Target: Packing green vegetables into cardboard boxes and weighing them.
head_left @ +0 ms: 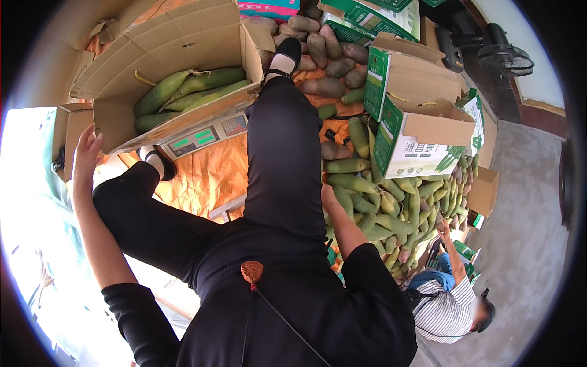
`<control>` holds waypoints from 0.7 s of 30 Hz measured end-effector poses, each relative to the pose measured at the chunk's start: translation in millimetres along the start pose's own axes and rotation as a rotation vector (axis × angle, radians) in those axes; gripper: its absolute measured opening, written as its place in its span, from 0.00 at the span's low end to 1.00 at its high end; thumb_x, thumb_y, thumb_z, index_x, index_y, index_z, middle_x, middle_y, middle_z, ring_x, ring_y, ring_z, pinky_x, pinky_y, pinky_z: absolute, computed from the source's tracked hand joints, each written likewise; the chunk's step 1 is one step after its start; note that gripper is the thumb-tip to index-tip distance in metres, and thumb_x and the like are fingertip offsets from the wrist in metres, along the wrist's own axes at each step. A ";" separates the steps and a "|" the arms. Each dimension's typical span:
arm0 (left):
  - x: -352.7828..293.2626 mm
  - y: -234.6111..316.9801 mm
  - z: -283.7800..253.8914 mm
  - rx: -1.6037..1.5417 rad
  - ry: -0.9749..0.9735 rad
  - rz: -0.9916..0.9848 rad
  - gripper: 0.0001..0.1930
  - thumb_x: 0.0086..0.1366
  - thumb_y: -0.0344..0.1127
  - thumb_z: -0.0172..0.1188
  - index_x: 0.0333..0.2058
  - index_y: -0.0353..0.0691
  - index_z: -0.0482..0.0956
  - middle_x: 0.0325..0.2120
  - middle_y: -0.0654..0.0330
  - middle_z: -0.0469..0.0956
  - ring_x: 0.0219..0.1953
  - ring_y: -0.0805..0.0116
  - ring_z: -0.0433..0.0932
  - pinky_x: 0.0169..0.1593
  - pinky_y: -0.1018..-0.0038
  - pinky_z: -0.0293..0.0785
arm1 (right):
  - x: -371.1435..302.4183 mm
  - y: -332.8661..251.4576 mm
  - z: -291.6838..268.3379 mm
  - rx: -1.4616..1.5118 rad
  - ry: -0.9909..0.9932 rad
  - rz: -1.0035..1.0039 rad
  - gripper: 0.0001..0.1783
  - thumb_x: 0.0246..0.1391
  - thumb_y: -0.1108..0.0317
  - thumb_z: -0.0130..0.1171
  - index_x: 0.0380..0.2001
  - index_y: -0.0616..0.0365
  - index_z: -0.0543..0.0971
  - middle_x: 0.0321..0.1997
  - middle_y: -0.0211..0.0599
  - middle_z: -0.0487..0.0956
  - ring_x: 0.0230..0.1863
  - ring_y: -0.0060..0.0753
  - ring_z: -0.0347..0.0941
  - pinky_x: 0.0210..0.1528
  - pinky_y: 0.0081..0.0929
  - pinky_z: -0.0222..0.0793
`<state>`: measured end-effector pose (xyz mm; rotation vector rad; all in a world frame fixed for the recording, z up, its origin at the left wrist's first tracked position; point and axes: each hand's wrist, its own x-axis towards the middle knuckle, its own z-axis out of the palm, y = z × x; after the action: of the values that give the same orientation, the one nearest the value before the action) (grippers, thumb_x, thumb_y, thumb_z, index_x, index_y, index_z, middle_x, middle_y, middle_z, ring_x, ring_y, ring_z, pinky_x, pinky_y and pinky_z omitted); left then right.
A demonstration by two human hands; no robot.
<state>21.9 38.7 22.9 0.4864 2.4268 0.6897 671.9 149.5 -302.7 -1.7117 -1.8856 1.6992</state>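
- I take the open cardboard box [177, 67] as my landmark: corrugated brown card, flaps splayed, sitting on a flat scale [205, 137] with green-lit display panels.
- Inside the box lie several long green radishes [189, 88], smooth-skinned, tapering and slightly curved.
- My left hand [85, 153] is at the box's lower left corner, fingers spread and straight, palm against or just beside the card wall (I cannot tell whether it truly presses); it grips nothing.
- My right hand [327, 194] is well to the right of the box, past the black-trousered leg, down at the heap; the leg hides its fingers, so I cannot tell its grip.
- The heap of loose green radishes [391, 211] spreads right of the box over crinkled orange sheeting [208, 177].
- Green-and-white printed cartons [416, 137] stand right of the box.
- Another person in a striped shirt [446, 309] crouches far below-right.
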 end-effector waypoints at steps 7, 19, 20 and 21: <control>-5.1 -9.0 -11.7 0.015 0.046 -0.026 0.32 0.62 0.51 0.56 0.63 0.49 0.62 0.52 0.51 0.72 0.55 0.61 0.68 0.54 0.60 0.63 | -8.9 -80.2 -16.6 -0.667 0.129 0.168 0.22 0.42 0.61 0.68 0.43 0.50 0.76 0.45 0.37 0.77 0.52 0.45 0.71 0.50 0.38 0.70; -0.9 -1.9 0.3 -0.035 -0.020 0.007 0.32 0.62 0.50 0.58 0.63 0.48 0.62 0.54 0.53 0.70 0.55 0.64 0.68 0.53 0.66 0.65 | -13.1 -100.3 -47.1 -0.937 -0.015 0.674 0.36 0.44 0.54 0.67 0.57 0.43 0.65 0.60 0.33 0.66 0.63 0.42 0.60 0.57 0.46 0.66; -2.5 -3.2 0.4 -0.039 -0.006 -0.001 0.32 0.62 0.50 0.58 0.63 0.48 0.62 0.54 0.53 0.70 0.55 0.64 0.68 0.53 0.66 0.65 | -10.1 -95.0 -45.1 -0.945 -0.020 0.659 0.36 0.44 0.54 0.67 0.57 0.43 0.65 0.60 0.33 0.66 0.63 0.42 0.60 0.57 0.46 0.66; -5.7 -0.2 2.1 -0.036 0.020 0.024 0.32 0.62 0.50 0.58 0.62 0.48 0.63 0.52 0.54 0.71 0.53 0.66 0.69 0.52 0.66 0.65 | -6.7 -92.3 -42.5 -0.953 -0.050 0.682 0.36 0.44 0.55 0.66 0.57 0.45 0.65 0.61 0.35 0.65 0.64 0.43 0.59 0.58 0.46 0.67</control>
<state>27.5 36.6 23.7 0.4964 2.4265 0.7510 643.4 193.8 -215.6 -2.9226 -2.5518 0.9240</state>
